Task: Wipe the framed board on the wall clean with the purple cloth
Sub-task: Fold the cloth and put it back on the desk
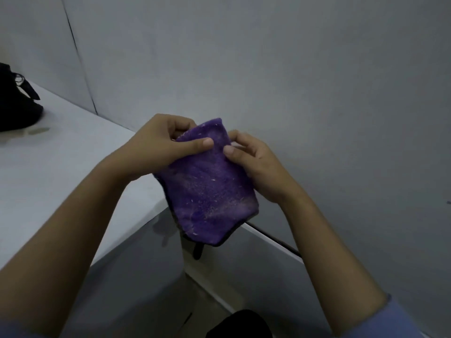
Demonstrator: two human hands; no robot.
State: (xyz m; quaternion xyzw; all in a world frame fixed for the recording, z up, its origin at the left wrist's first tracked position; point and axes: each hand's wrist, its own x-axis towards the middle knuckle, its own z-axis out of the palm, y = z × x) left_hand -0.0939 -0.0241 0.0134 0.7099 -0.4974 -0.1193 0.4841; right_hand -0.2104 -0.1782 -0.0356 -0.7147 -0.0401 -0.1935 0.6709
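A folded purple cloth [207, 189] with a dark edge and white lint specks hangs in front of me, held by both hands near its top. My left hand [158, 145] pinches the upper left corner, thumb pressed on the front face. My right hand [253, 162] grips the upper right edge, thumb on the front and fingers behind. The cloth's lower end hangs free over the corner of a white counter [61, 172]. No framed board is in view; only a plain grey wall [292, 69] lies ahead.
A black bag [17, 103] sits on the white counter at far left. A dark vertical seam [80, 62] runs down the wall at left. A white ledge [268, 242] runs along the wall's base. Floor and a dark shape [239, 325] lie below.
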